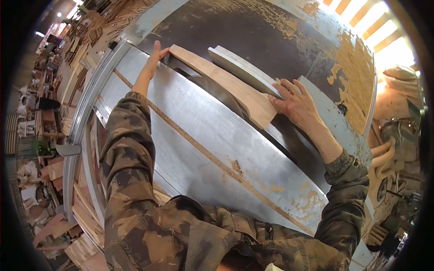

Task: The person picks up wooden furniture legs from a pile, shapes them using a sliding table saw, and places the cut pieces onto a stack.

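A long, pale wooden piece (221, 81) with a curved outline lies slantwise over the dark slot of a metal machine table. My left hand (157, 58) reaches to its far left end, thumb raised and the other fingers against the wood, partly hidden. At the near right end my right hand (296, 104) has its thumb side on the wood, while its fingers bend over the end of a grey fence bar (244, 67). That bar runs along the wood's far side. A dark, round-edged disc (217, 92), perhaps a saw blade, shows beside the wood on my side.
Nearest me is the shiny sliding table (194, 113) with a brown strip along it. Beyond the fence lies a dark, worn machine top (271, 34). Wood offcuts (86, 217) are heaped at the left, and dusty hoses (384, 153) stand at the right.
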Tool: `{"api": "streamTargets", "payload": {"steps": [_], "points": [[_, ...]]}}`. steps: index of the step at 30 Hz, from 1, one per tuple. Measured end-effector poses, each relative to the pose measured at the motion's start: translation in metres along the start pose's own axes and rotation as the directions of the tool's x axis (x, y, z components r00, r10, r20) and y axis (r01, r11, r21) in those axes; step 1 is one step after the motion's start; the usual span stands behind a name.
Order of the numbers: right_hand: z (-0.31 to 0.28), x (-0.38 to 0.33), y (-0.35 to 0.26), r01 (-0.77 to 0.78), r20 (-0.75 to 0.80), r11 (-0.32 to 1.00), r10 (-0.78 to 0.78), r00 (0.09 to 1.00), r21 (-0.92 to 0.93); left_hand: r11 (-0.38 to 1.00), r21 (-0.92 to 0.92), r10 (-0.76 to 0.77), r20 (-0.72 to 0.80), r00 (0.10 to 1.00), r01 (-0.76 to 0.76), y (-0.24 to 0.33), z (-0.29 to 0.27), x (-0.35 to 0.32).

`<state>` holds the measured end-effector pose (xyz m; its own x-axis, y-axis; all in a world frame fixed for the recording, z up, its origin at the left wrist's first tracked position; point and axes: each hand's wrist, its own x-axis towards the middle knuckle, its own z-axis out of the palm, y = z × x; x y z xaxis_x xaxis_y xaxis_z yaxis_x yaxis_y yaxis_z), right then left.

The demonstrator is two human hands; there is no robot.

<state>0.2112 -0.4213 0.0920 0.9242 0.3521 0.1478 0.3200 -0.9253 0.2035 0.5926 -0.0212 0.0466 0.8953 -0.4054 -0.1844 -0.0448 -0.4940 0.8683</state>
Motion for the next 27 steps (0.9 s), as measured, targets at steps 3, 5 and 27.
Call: {"api": "streamTargets", "payload": {"steps": [3, 5, 27], "points": [[0.003, 0.000, 0.000, -0.004, -0.010, 1.000, 0.004, 1.000, 0.011, 1.000, -0.004, -0.025, -0.004, 1.000, 0.025, 0.005, 0.006, -0.003], [0.002, 0.002, 0.000, 0.002, -0.003, 1.000, -0.002, 1.000, -0.006, 1.000, -0.006, -0.018, -0.010, 1.000, 0.018, 0.008, 0.008, -0.005], [0.001, 0.034, -0.005, 0.029, 0.023, 0.998, -0.028, 0.999, -0.057, 0.976, 0.191, 0.133, -0.159, 0.978, -0.102, 0.006, 0.004, 0.005]]}}
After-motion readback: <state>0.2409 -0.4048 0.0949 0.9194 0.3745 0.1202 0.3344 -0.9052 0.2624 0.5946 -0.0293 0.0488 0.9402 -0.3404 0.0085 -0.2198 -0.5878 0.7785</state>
